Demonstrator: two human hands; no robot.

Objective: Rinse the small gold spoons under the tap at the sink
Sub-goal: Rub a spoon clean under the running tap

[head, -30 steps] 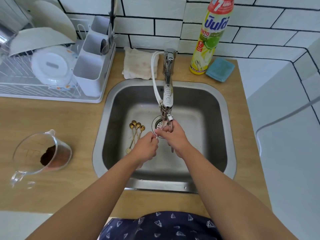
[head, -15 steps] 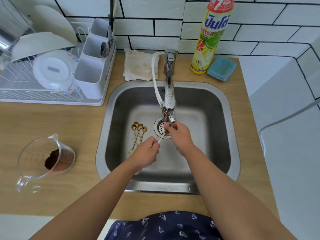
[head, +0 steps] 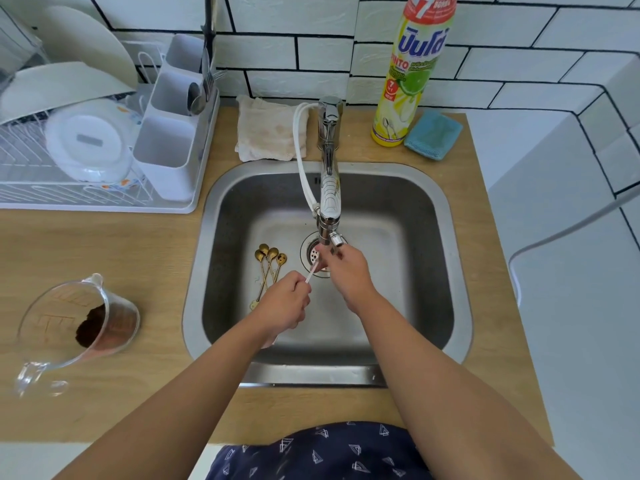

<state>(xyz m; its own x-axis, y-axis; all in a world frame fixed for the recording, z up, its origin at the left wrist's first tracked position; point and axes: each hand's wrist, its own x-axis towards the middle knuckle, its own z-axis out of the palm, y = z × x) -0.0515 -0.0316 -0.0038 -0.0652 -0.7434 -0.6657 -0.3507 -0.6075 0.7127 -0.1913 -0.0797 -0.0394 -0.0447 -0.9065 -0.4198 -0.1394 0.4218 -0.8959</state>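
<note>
Over the steel sink (head: 460,271), my left hand (head: 284,303) grips the handle of a small spoon (head: 309,277). The spoon points up and right toward the tap spout (head: 329,233). My right hand (head: 346,275) sits just below the spout, its fingertips pinching the spoon's bowl end, which they hide. Several small gold spoons (head: 269,263) lie fanned on the sink floor left of the drain (head: 313,252), bowls pointing away from me. I cannot make out running water.
A white dish rack (head: 104,168) with plates and a cutlery caddy stands back left. A glass jug (head: 79,323) holding brown grounds sits on the wooden counter at left. Behind the sink are a folded cloth (head: 266,129), a dish soap bottle (head: 412,74) and a blue sponge (head: 433,133).
My hands were touching under the spout a second ago. They have drawn slightly apart, so the spoon's handle now shows between them. The spoons on the sink floor have not moved.
</note>
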